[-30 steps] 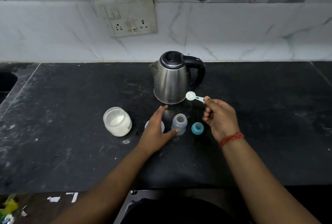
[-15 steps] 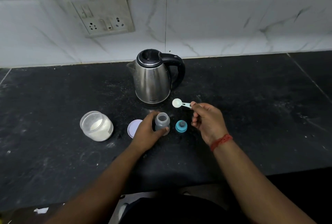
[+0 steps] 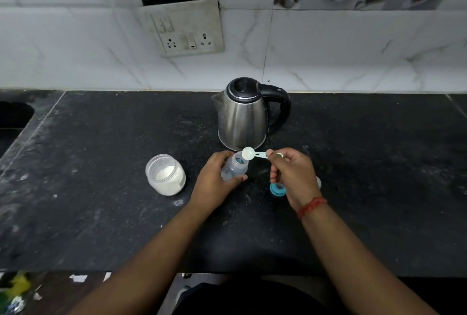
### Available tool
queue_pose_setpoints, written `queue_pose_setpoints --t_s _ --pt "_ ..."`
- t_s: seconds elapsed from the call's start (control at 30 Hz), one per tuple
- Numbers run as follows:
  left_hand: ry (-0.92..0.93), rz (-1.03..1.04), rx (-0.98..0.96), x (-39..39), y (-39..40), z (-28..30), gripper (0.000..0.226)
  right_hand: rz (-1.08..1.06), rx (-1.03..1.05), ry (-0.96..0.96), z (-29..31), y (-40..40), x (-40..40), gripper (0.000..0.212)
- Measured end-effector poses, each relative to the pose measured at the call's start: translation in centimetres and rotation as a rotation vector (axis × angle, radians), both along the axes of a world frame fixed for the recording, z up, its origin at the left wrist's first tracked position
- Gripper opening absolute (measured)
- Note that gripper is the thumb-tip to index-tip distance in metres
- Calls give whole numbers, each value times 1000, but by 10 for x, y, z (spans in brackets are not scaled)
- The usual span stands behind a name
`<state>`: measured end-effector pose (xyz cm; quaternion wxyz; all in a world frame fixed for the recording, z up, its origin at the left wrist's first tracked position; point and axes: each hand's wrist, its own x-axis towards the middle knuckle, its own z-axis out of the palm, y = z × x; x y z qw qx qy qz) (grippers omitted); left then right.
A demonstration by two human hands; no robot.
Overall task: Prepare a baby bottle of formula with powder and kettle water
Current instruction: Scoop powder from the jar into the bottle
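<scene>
My left hand (image 3: 214, 183) grips a clear baby bottle (image 3: 235, 166), open at the top and tilted toward the right. My right hand (image 3: 293, 175) pinches the handle of a white measuring scoop (image 3: 249, 153), whose bowl sits at the bottle's mouth. An open glass jar of white powder (image 3: 165, 174) stands left of the bottle. The steel kettle (image 3: 242, 115) with a black lid and handle stands just behind my hands. The blue bottle cap ring (image 3: 276, 188) lies under my right hand, partly hidden.
All of this sits on a black stone counter (image 3: 101, 188) dusted with white specks. A white tiled wall with a switch-and-socket plate (image 3: 185, 28) rises behind. A dark sink opening (image 3: 14, 115) is at the far left. The counter's front edge runs below my forearms.
My left hand has picked the bottle up and tilted it. My right hand has brought the scoop to the bottle's mouth. The jar's lid, seen earlier beside the bottle, is hidden now.
</scene>
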<state>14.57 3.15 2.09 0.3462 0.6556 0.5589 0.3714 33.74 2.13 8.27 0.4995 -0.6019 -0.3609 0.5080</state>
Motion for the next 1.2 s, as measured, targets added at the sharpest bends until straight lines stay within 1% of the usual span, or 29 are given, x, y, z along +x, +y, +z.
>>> queue_pose_setpoints --t_s 0.13,0.3,0.43,0.6,0.67,0.73,0.83,1.2 --pt "10 32 -1 -9 2 4 55 56 43 -54 -1 2 -15 19" --pt "19 47 -26 -19 3 8 55 95 72 -167 -3 6 -26 20" --pt "13 42 -26 -23 3 9 55 133 117 -340 -1 7 -32 21" --pt "12 27 -29 -26 5 12 54 181 273 -614 -2 8 -39 17" --pt "11 19 -28 -27 6 12 52 217 318 -689 1 6 -43 17" --pt "0 22 -34 -28 6 13 51 207 355 -716 2 6 -44 17" --pt "8 18 -30 -29 7 13 51 268 386 -766 5 6 -43 16" --pt "8 2 -21 -27 5 11 53 276 415 -784 15 3 -35 18"
